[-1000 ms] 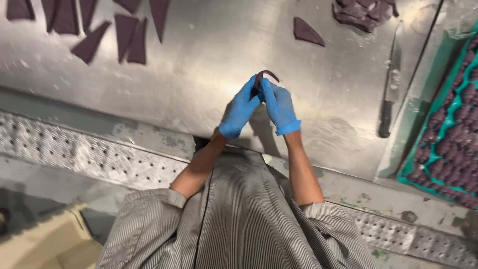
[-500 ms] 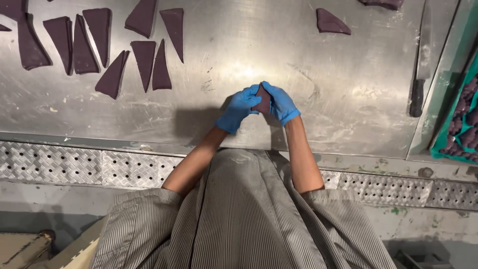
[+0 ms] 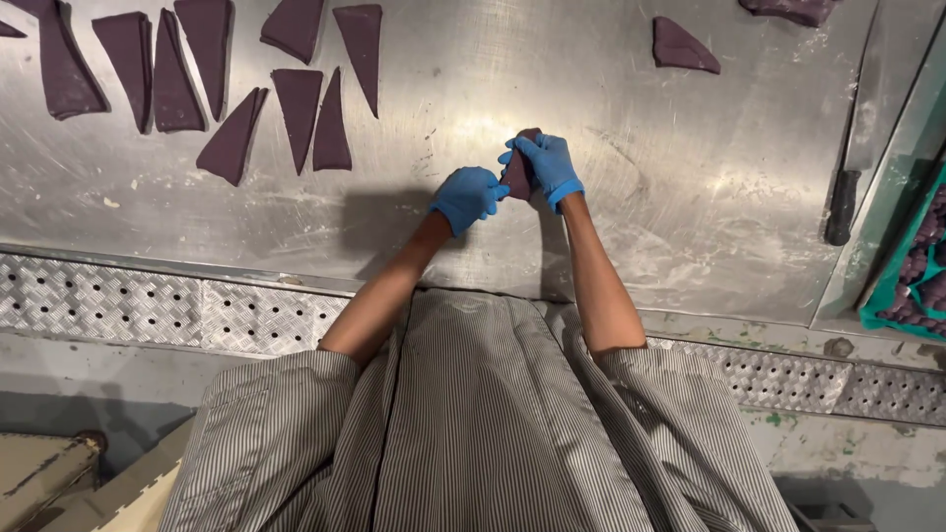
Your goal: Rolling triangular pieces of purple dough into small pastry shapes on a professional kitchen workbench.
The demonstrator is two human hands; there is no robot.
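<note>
Both my hands wear blue gloves and meet over a steel table. Between them is a small dark purple dough piece, rolled up and held upright. My right hand wraps its top and right side. My left hand pinches its lower left side with the fingertips. Most of the piece is hidden by the gloves.
Several flat purple dough triangles lie at the far left of the table. One more triangle lies far right. A long knife rests along the right edge, beside a green tray with shaped purple pieces. A perforated metal ledge runs below.
The view has shifted, so the hands sit a little higher and further right on the table. The strip that curled above my fingers a second ago is now a compact roll between both hands.
</note>
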